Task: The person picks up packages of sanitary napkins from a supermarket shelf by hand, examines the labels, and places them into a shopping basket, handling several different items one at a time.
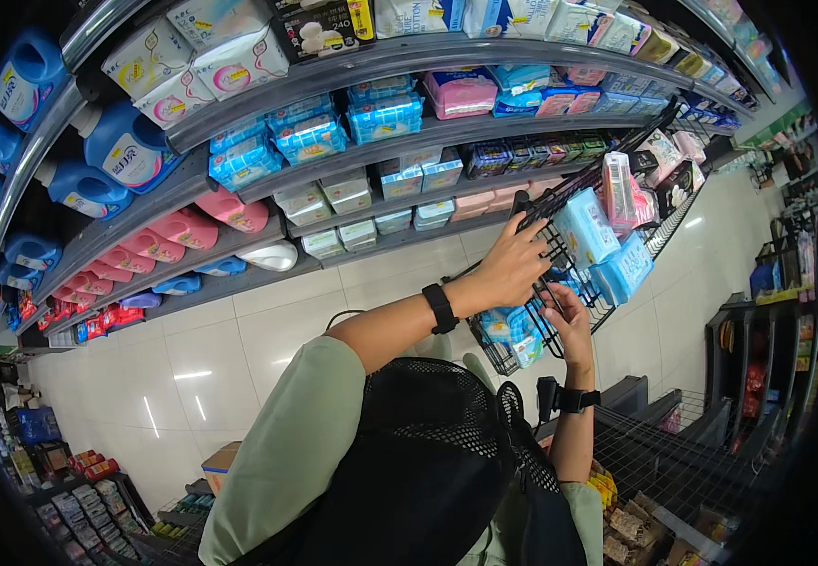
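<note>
A black wire shopping cart (522, 350) stands before me, tilted in the view. My left hand (511, 267) lies over its near wire edge, fingers bent around it. Just below and to the right, my right hand (568, 318) pinches a thin black bar of the same cart. Inside the cart, beyond my hands, are a light-blue soft pack (587, 226), a brighter blue pack (622, 269) and a pink pack (619, 191). A black pack (681, 185) sits farther in. Blue-checked packs (515, 332) show through the wires below my hands.
Shelving (380, 152) with blue-checked packs (306, 134) curves along the far side. Blue detergent jugs (126, 152) and pink bottles (175, 230) fill its left part. Pale floor tiles (196, 368) run between shelves. A wire rack (684, 439) stands at lower right, and a cardboard box (220, 467) lower left.
</note>
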